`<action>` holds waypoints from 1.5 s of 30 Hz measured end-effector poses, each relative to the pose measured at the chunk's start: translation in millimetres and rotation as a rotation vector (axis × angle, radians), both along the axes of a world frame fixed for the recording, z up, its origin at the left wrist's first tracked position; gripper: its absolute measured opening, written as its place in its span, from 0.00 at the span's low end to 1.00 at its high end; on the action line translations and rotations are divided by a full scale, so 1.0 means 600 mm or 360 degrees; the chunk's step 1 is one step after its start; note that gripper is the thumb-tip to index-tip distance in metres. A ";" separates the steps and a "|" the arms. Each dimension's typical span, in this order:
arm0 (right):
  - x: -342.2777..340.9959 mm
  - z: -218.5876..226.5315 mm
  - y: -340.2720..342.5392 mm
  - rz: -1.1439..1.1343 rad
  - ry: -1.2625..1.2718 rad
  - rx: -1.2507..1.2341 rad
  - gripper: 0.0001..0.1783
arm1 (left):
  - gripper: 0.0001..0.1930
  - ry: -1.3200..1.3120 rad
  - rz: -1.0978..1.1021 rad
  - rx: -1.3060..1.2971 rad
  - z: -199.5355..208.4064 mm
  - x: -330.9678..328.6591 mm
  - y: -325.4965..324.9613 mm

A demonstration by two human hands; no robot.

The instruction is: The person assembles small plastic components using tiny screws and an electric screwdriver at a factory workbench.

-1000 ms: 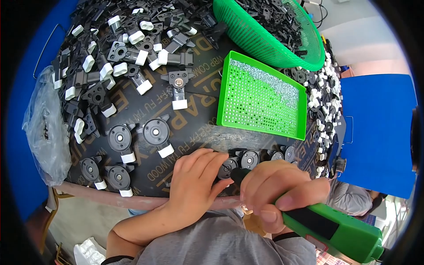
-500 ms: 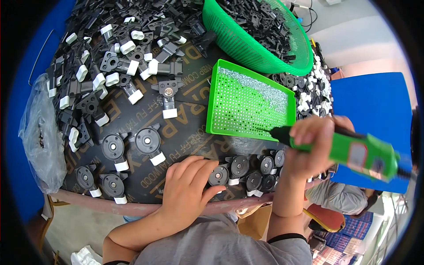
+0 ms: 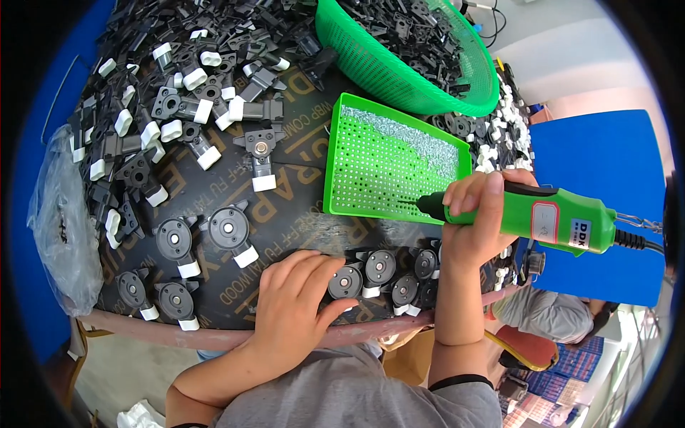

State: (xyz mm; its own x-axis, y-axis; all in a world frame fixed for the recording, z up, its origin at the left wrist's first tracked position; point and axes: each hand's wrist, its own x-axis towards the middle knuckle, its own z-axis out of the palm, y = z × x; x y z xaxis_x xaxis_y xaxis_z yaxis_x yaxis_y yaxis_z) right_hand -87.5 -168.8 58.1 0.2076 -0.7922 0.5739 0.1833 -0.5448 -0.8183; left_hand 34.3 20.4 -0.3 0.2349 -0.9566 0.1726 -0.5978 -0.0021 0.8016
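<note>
My right hand (image 3: 474, 217) is wrapped round a green electric screwdriver (image 3: 560, 217) with a black nose and a cable at its back end. Its thin bit reaches over the lower right part of a green tray (image 3: 330, 171), whose perforated plate has small screws in its holes and a heap of them along the far side. My left hand (image 3: 292, 303) rests near the table's front edge, fingers and thumb around a black disc-shaped part (image 3: 345, 282) lying on the table. The hand partly hides this part. Several similar discs (image 3: 380, 266) with white ends lie just right of it.
Four-sided tray aside, a green basket (image 3: 399, 84) of black parts stands behind. Black parts with white caps (image 3: 193, 107) pile up at the far left. More discs (image 3: 228, 227) lie left of my hand. A clear plastic bag (image 3: 64, 221) hangs at the left edge.
My right hand has brought the screwdriver slightly leftward over the tray and turned it more level. My left hand stays at the same disc part. The whole view has shifted a little.
</note>
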 end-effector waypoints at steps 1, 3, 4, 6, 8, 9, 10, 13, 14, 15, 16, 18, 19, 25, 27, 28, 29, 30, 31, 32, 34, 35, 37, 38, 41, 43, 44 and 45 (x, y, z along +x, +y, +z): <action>-0.001 -0.001 0.000 0.0007 -0.0022 -0.0009 0.09 | 0.29 0.0002 0.0002 -0.0009 -0.001 -0.001 0.000; -0.004 -0.003 -0.001 0.0015 -0.0013 -0.0016 0.08 | 0.29 0.0004 0.0010 -0.0022 -0.002 -0.002 0.001; -0.004 -0.002 -0.002 0.0017 -0.0004 -0.0019 0.08 | 0.29 0.0001 0.0009 -0.0025 -0.002 -0.001 0.001; -0.008 0.004 0.003 0.0020 -0.0030 -0.0053 0.08 | 0.29 -0.0004 0.0010 -0.0032 -0.002 -0.001 0.003; -0.018 0.018 0.013 0.0039 -0.0093 -0.0133 0.09 | 0.29 -0.0016 0.0012 -0.0023 -0.004 -0.001 0.004; -0.023 0.033 0.026 0.0065 -0.0175 -0.0161 0.09 | 0.29 -0.0018 0.0025 -0.0018 -0.006 -0.002 0.005; -0.030 0.056 0.045 0.0081 -0.0255 -0.0195 0.09 | 0.29 -0.0013 0.0025 -0.0037 -0.004 -0.003 0.005; -0.037 0.096 0.113 0.0483 -0.0246 -0.0179 0.09 | 0.29 0.0003 0.0024 -0.0045 -0.002 -0.003 0.006; -0.042 0.099 0.127 0.0643 -0.0146 -0.0228 0.09 | 0.29 0.0016 0.0015 -0.0047 -0.002 -0.003 0.003; -0.046 0.099 0.140 0.0738 -0.0051 -0.0230 0.11 | 0.29 0.0023 0.0000 -0.0044 -0.002 -0.003 0.001; -0.045 0.082 0.144 0.0867 -0.0019 -0.0263 0.15 | 0.29 0.0019 0.0015 -0.0050 -0.003 -0.002 0.003; -0.036 0.057 0.161 0.0882 0.0064 -0.0252 0.17 | 0.29 0.0011 0.0042 -0.0035 -0.006 0.000 0.005; -0.033 0.053 0.163 0.0885 0.0061 -0.0238 0.17 | 0.29 0.0028 0.0026 -0.0034 -0.004 0.000 0.003; -0.032 0.037 0.159 0.0877 0.0119 -0.0262 0.18 | 0.27 0.0010 -0.0019 -0.0079 -0.005 -0.002 0.002; -0.031 0.033 0.159 0.0873 0.0085 -0.0284 0.17 | 0.27 0.0009 -0.0013 -0.0080 -0.006 -0.001 0.004; -0.031 0.032 0.160 0.0874 0.0084 -0.0279 0.17 | 0.27 0.0004 -0.0011 -0.0073 -0.006 -0.001 0.005; -0.030 0.031 0.160 0.0883 0.0079 -0.0253 0.17 | 0.27 -0.0001 -0.0009 -0.0066 -0.006 -0.001 0.006; -0.030 0.030 0.160 0.0892 0.0075 -0.0227 0.17 | 0.27 -0.0001 -0.0008 -0.0061 -0.007 -0.001 0.006; -0.030 0.031 0.160 0.0889 0.0075 -0.0226 0.17 | 0.27 -0.0003 -0.0004 -0.0071 -0.006 -0.002 0.005; -0.030 0.033 0.160 0.0891 0.0119 -0.0228 0.17 | 0.27 -0.0006 0.0000 -0.0080 -0.006 -0.002 0.005; -0.029 0.034 0.159 0.0888 0.0162 -0.0228 0.16 | 0.28 -0.0009 -0.0009 -0.0080 -0.006 -0.001 0.004; -0.029 0.034 0.157 0.0925 0.0152 -0.0225 0.16 | 0.28 -0.0013 -0.0015 -0.0082 -0.006 -0.001 0.003; -0.027 0.033 0.153 0.0959 0.0142 -0.0218 0.16 | 0.28 -0.0024 -0.0015 -0.0075 -0.004 -0.001 0.003; -0.025 0.033 0.150 0.0991 0.0170 -0.0224 0.16 | 0.28 -0.0035 -0.0011 -0.0070 -0.002 -0.001 0.003; -0.022 0.041 0.151 0.1002 0.0252 -0.0196 0.17 | 0.28 -0.0065 -0.0014 -0.0074 0.003 0.003 0.000; -0.018 0.038 0.160 0.1004 0.0288 -0.0162 0.18 | 0.28 -0.0074 0.0003 -0.0050 0.001 -0.001 0.002; -0.014 0.028 0.174 0.0807 0.0237 -0.0083 0.18 | 0.28 -0.0077 0.0022 -0.0021 -0.002 -0.004 0.004; -0.011 0.021 0.183 0.0612 0.0185 -0.0001 0.18 | 0.28 -0.0099 0.0048 -0.0017 -0.004 -0.007 0.005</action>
